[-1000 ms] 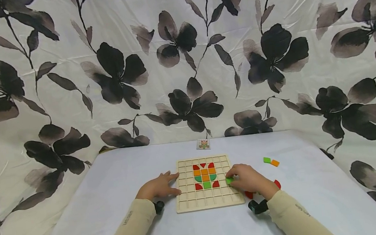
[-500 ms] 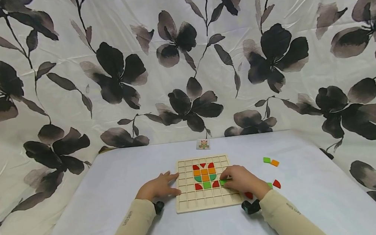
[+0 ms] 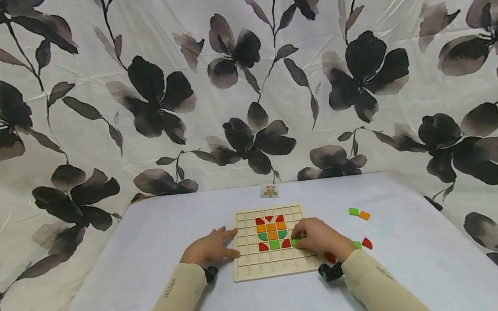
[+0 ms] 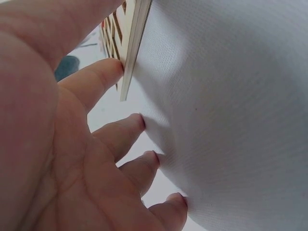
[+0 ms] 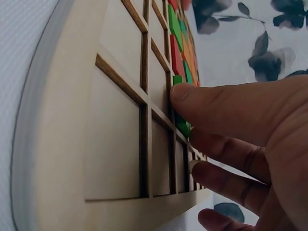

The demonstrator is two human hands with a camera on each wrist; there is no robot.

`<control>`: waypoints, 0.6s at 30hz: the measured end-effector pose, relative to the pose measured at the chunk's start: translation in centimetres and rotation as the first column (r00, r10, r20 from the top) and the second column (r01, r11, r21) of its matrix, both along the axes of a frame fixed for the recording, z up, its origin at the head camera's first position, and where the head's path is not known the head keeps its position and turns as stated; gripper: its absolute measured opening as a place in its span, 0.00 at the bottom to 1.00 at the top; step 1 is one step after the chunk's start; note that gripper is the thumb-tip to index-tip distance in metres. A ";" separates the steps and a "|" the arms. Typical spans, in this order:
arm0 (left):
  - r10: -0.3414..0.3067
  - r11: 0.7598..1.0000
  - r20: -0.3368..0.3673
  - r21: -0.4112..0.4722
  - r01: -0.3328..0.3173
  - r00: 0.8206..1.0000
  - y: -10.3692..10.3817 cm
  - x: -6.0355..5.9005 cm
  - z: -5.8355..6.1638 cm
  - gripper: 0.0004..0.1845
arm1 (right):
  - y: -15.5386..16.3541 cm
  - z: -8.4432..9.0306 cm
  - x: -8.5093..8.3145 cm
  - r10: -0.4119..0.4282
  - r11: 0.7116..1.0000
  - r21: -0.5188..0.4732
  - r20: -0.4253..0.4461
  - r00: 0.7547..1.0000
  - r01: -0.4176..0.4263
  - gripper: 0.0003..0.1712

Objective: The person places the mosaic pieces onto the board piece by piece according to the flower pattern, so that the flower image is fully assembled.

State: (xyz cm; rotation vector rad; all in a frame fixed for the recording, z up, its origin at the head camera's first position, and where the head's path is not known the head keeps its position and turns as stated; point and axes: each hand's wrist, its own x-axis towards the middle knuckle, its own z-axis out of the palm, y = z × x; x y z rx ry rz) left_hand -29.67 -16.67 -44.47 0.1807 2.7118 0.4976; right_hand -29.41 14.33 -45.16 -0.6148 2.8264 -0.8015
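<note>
Now the right hand [image 3: 320,236] pinches a green tile [image 3: 295,242] at the board [image 3: 281,268], just beside a red tile [image 3: 285,243]. The left hand [image 3: 209,248] is spread wide and holds nothing; its thumb and 1 finger touch the board's left edge, maybe so it won't slide. Only the left wrist view shows 3 more fingertips [image 4: 153,158] on the cloth [image 4: 221,120]. The right wrist view shows the right thumb [image 5: 207,100] on the green tile, but I can't tell if it lies flat.

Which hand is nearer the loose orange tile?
Right. The right hand is left of the loose orange tile; the left hand is farther left, touching the board.
</note>
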 end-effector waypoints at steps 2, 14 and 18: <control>0.000 1.000 -0.001 -0.004 0.000 1.000 0.0 0.0 0.1 0.43 | 0.1 0.0 0.0 0.008 1.000 -0.015 0.011 1.000 -0.008 0.08; 0.016 1.000 -0.007 0.013 -0.016 1.000 0.2 0.4 0.6 0.43 | 0.1 0.3 0.3 0.015 1.000 -0.013 -0.016 1.000 -0.016 0.08; 0.029 0.999 0.001 0.020 -0.029 1.000 0.4 0.2 0.4 0.43 | 0.3 0.3 0.4 0.005 1.000 -0.012 -0.009 1.000 -0.005 0.08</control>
